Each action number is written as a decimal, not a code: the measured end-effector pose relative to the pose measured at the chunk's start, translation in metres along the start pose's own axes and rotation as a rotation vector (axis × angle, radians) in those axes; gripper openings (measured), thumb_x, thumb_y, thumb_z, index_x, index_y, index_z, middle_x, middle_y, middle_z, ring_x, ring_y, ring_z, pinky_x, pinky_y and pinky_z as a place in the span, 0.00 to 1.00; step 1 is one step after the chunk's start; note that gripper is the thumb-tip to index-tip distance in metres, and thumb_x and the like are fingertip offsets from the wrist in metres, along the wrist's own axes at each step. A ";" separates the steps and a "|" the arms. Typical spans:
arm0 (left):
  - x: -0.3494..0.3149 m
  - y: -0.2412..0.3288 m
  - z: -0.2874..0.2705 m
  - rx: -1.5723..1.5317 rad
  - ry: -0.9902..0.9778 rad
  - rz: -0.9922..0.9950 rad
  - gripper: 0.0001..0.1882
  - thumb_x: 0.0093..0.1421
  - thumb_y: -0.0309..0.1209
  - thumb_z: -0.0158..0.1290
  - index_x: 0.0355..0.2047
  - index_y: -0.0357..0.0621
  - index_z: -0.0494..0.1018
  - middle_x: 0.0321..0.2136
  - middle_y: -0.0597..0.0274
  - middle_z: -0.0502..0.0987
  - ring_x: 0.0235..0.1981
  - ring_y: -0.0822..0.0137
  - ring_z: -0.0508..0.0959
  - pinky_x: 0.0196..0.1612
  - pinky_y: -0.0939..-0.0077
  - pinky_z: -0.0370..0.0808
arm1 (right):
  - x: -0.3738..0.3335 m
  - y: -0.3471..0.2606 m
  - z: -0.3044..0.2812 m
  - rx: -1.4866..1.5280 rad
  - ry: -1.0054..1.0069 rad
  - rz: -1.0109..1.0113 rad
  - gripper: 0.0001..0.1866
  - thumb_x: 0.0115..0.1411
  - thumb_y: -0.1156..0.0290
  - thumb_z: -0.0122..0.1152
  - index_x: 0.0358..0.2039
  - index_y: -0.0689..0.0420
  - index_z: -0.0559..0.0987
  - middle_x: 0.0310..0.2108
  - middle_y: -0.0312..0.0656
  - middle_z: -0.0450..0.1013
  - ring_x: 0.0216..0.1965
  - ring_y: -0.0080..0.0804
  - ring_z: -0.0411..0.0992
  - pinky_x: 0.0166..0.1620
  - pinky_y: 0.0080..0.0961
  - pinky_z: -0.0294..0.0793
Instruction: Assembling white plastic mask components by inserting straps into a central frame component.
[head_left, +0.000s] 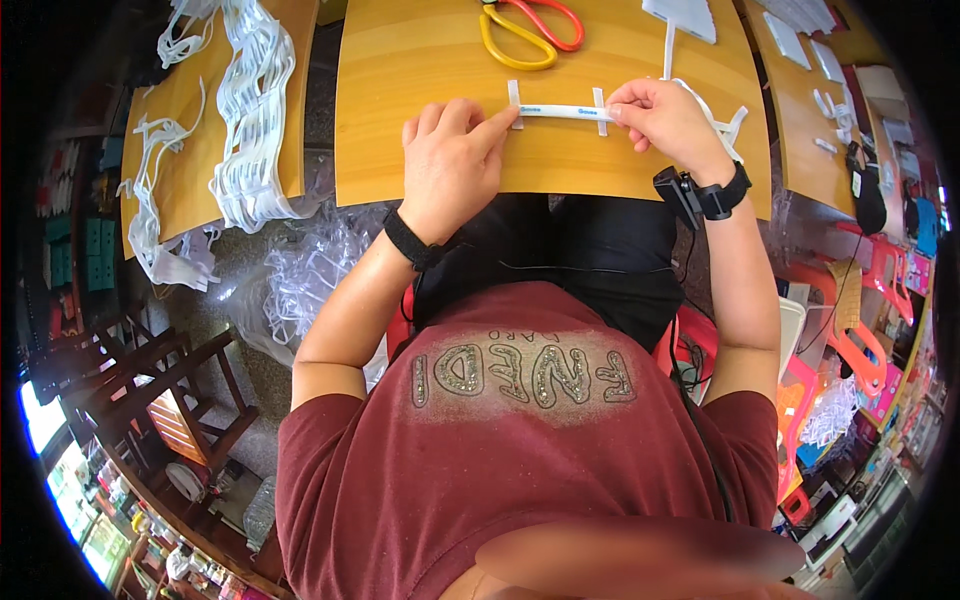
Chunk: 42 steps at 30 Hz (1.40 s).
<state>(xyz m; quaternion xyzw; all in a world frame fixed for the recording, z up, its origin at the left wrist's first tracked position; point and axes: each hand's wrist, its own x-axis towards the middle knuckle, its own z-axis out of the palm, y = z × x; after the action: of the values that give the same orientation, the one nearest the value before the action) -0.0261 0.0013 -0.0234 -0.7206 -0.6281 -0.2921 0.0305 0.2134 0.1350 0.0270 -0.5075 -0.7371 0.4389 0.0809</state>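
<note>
A white strip (557,111) lies left-to-right on the wooden table (420,90), pinched by right hand (665,115); left hand (450,160) fingertip presses it.

Bright, even daylight, fisheye view
Tabletop (420,60) sharp with soft shadows; edges bend and darken to black; a blurred patch at the lower edge

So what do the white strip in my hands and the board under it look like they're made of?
White strip: probably thin paper or plastic tape, matte, lying flat, crossed by two short tabs. Board: looks like wood or wood laminate, smooth honey-yellow with faint grain lines.
</note>
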 end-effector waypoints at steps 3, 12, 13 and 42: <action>0.000 0.000 0.001 0.002 0.000 0.005 0.14 0.58 0.32 0.56 0.45 0.59 0.81 0.32 0.66 0.73 0.37 0.60 0.72 0.41 0.63 0.66 | -0.001 -0.003 0.004 -0.043 0.028 0.012 0.10 0.62 0.67 0.59 0.38 0.60 0.82 0.22 0.35 0.76 0.20 0.18 0.72 0.26 0.16 0.74; 0.003 0.004 0.000 -0.003 -0.024 0.002 0.14 0.59 0.32 0.56 0.46 0.60 0.81 0.31 0.65 0.72 0.37 0.61 0.72 0.40 0.64 0.66 | -0.015 0.015 0.013 -0.372 0.313 -0.321 0.08 0.61 0.68 0.59 0.34 0.59 0.80 0.23 0.42 0.76 0.23 0.31 0.74 0.28 0.27 0.72; 0.002 0.003 -0.001 0.008 -0.027 -0.006 0.15 0.59 0.32 0.56 0.46 0.60 0.81 0.31 0.64 0.72 0.36 0.61 0.72 0.40 0.65 0.66 | -0.021 0.017 0.012 -0.466 0.375 -0.450 0.08 0.62 0.68 0.59 0.33 0.60 0.80 0.22 0.37 0.76 0.19 0.22 0.71 0.24 0.21 0.69; 0.110 0.079 0.038 -0.657 -0.329 -0.260 0.20 0.61 0.38 0.59 0.44 0.30 0.76 0.36 0.57 0.81 0.26 0.68 0.79 0.30 0.75 0.76 | -0.051 0.078 -0.055 0.381 0.341 -0.159 0.12 0.63 0.65 0.63 0.41 0.61 0.79 0.33 0.30 0.74 0.34 0.15 0.69 0.38 0.13 0.66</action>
<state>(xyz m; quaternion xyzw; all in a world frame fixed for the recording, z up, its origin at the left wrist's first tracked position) 0.0655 0.0983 0.0212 -0.6435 -0.5836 -0.3598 -0.3404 0.3213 0.1319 0.0200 -0.4902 -0.6543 0.4703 0.3323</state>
